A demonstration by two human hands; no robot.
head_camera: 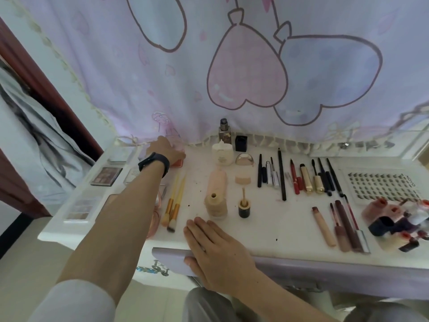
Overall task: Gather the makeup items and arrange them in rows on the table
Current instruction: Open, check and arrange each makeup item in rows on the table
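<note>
The left hand point(166, 148) on the coral compact point(178, 163), back left of the desk point(267, 225)
Its fingers are hidden beyond the knuckles, so a pinch cannot be told; the compact lies just under them by the curtain hem point(200, 141). The right hand point(216, 249) rests flat on the front edge, fingers point(202, 228) straight together, well apart.

One view only, worn on the head and tipped forward and down over the white worktop point(267, 231). It sits close in, with the near edge crossing the lower frame. The wide-angle lens bends the worktop's sides outward. Straight ahead, the balloon-print curtain point(162, 89) fills the upper half. Off left, the view takes in floor point(21, 252) and a dark door frame point(34, 77).
</note>
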